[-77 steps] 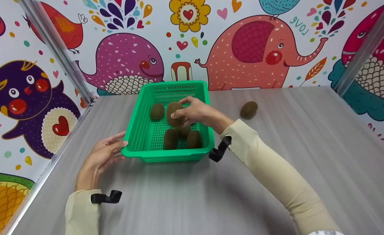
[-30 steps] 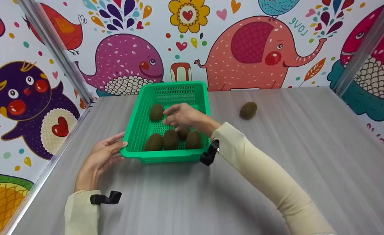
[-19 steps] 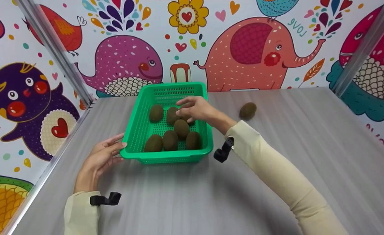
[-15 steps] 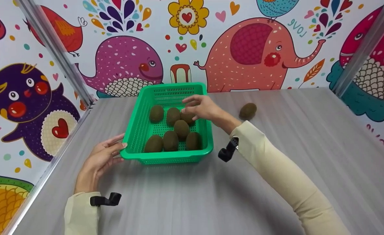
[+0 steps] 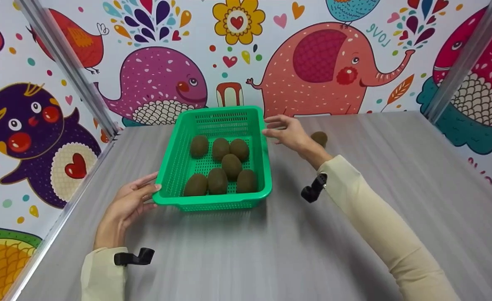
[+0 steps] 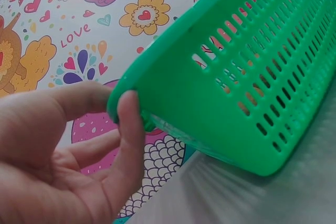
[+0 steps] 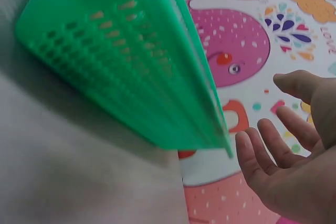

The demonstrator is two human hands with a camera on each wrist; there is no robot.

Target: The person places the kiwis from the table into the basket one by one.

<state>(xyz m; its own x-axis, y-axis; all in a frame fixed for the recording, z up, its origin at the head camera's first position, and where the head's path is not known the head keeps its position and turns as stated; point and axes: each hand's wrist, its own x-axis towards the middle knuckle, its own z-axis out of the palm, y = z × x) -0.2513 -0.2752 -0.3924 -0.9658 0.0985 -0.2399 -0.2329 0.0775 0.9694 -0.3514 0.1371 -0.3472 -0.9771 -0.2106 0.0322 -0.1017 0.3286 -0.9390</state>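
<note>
A green plastic basket [image 5: 216, 204] stands on the table with several brown kiwis inside, one kiwi [image 5: 231, 167] in the middle of the group. My left hand [image 5: 125, 205] holds the basket's left front corner, its thumb and fingers pinching the rim [image 6: 157, 51]. Outside the basket's right side, my right hand [image 5: 290, 134] is in the air with nothing in it, fingertips right by the rim. The right wrist view shows its fingers [image 7: 278, 148] spread and loosely bent. Behind that wrist, another kiwi [image 5: 320, 137] lies on the table, partly hidden.
The grey wood-grain table [image 5: 212, 259] runs back to a wall [image 5: 246, 92] printed with cartoon animals, close behind the basket. Metal posts [image 5: 72, 69] stand at the back corners. Black wrist mounts [image 5: 135, 256] stick out from both sleeves.
My right hand held a kiwi over the basket at first; now it is bare and has moved right, past the rim. A kiwi has been added at the basket's front left. The left hand stays put.
</note>
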